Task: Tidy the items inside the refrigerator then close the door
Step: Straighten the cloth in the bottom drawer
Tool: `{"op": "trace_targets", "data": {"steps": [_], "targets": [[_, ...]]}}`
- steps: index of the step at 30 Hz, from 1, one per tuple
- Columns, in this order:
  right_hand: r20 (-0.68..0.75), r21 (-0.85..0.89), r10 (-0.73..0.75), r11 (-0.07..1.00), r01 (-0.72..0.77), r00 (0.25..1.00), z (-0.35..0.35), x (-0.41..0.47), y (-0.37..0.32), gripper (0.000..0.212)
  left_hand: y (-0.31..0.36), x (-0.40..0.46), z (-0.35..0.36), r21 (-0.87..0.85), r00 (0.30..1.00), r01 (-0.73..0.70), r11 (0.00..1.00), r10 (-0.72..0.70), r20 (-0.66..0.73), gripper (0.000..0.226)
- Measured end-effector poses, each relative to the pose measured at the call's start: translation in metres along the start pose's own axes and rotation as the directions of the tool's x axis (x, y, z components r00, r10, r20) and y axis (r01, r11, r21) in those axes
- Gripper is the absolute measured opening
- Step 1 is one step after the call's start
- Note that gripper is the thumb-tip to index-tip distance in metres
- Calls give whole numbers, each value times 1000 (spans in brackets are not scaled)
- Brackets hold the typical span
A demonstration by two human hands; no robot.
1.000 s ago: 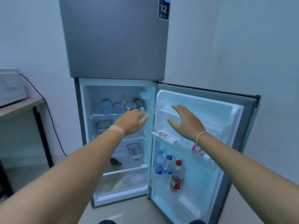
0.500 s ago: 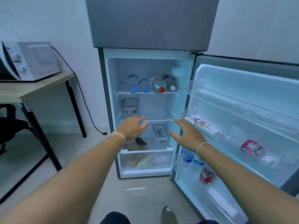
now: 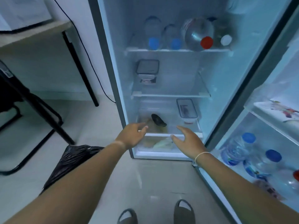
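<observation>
Mid shelf (image 3: pixel 171 95) free at right; box (image 3: pixel 147 67) blocks left. Dark item (image 3: pixel 158 120), container (image 3: pixel 186 110) crowd low shelf.

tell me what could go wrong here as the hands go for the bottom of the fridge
1. The bottles on the top shelf lie on their sides, caps at the shelf edge; jolting the fridge might roll one out.
2. The dark item lies loose above the crisper drawer, just beyond the left hand; pulling the drawer could shift or drop it.
3. The door stands wide open beside the right hand, and an elbow might knock its bottles.
</observation>
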State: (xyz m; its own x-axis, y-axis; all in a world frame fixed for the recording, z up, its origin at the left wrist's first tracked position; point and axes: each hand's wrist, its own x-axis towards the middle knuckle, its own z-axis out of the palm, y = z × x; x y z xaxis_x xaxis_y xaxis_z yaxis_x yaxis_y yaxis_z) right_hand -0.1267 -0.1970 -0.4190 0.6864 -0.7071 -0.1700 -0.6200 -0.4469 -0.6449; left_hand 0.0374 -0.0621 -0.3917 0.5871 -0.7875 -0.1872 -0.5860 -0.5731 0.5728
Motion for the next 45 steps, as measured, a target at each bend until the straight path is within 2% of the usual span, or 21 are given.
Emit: {"op": "trace_targets", "data": {"steps": [7,15,19,28,35,41,43,45], "targets": [[10,125,54,991,-55,998,61,88,26,57,-44,83,46,-101,995,94,990,-90,38,43],[7,147,73,986,-74,997,99,165,50,57,-71,169,77,57,995,42,998,-47,92,43],[-24,143,88,986,-84,996,107,190,61,54,-77,201,83,77,995,13,997,-20,99,42],[-17,50,108,993,-107,994,125,229,78,57,-73,264,104,-10,996,33,999,-32,81,37],[-28,-92,103,990,-105,994,139,246,84,53,-79,297,123,-61,979,142,988,-131,157,55],[-17,-45,122,991,-123,992,146,240,85,42,-81,297,129,-255,972,231,939,-211,101,41],[-3,31,149,988,-149,989,145,238,83,38,-82,294,129,-416,958,286,863,-263,114,37],[21,199,198,960,-198,980,143,235,80,34,-81,287,127,-564,937,342,752,-322,138,34]]}}
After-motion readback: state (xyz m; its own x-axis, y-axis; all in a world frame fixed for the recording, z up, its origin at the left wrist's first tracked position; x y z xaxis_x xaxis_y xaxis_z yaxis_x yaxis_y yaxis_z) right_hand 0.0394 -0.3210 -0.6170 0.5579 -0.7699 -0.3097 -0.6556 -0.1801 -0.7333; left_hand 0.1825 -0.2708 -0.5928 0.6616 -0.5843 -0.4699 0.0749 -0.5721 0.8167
